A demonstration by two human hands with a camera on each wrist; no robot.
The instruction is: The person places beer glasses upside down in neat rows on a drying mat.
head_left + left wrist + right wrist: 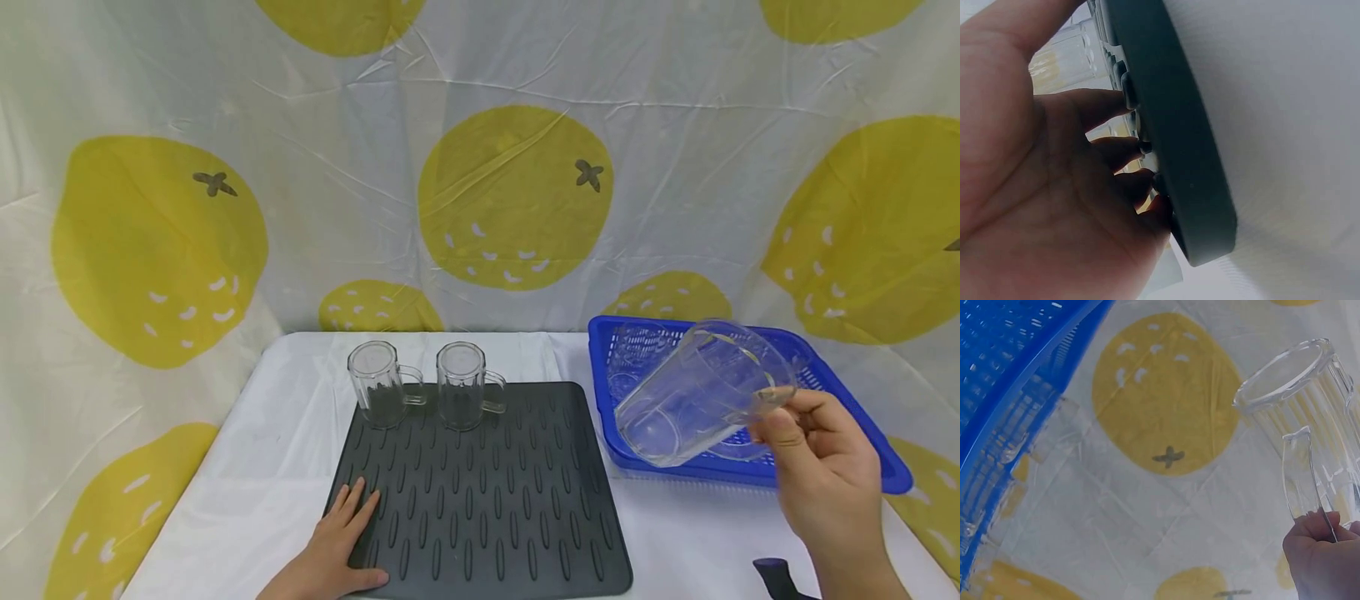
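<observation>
My right hand grips a clear glass mug and holds it tilted above the blue basket. In the right wrist view the fingers pinch the handle of this mug. My left hand rests with spread fingers on the near left edge of a dark grey ridged mat. The left wrist view shows those fingertips touching the mat's ridges. Two glass mugs with handles, a left mug and a right mug, stand side by side at the mat's far left.
The blue plastic basket stands right of the mat, with more clear glassware inside, partly hidden. A white cloth covers the table. Behind hangs a lemon-print curtain. A dark object shows near my right forearm.
</observation>
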